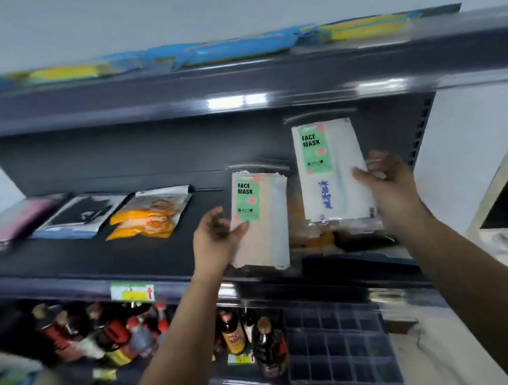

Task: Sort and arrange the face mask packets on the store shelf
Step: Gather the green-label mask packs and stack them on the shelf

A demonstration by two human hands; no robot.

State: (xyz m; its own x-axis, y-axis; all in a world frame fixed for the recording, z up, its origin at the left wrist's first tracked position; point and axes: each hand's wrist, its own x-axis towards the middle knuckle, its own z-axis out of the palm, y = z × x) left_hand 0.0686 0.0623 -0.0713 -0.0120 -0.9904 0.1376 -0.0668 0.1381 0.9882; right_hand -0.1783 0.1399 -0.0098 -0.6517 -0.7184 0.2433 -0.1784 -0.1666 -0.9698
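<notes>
Risk sits with both hands: the left hand (pixel 216 237) pinches one face mask packet (pixel 260 220) by its lower corner over the shelf's (pixel 66 268) front edge, the right hand (pixel 386 184) clasps a taller packet (pixel 331 168) near the right end; either slick sleeve could slip onto the bottles (pixel 262 345) below.

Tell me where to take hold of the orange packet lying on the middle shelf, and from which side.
Take the orange packet by its near short edge, coming in from the shelf front. It lies flat with that end pointing toward the shelf's front edge, and the black packet sits close on its left, so a side grip looks cramped. Both hands are full now: left hand, right hand.
</notes>
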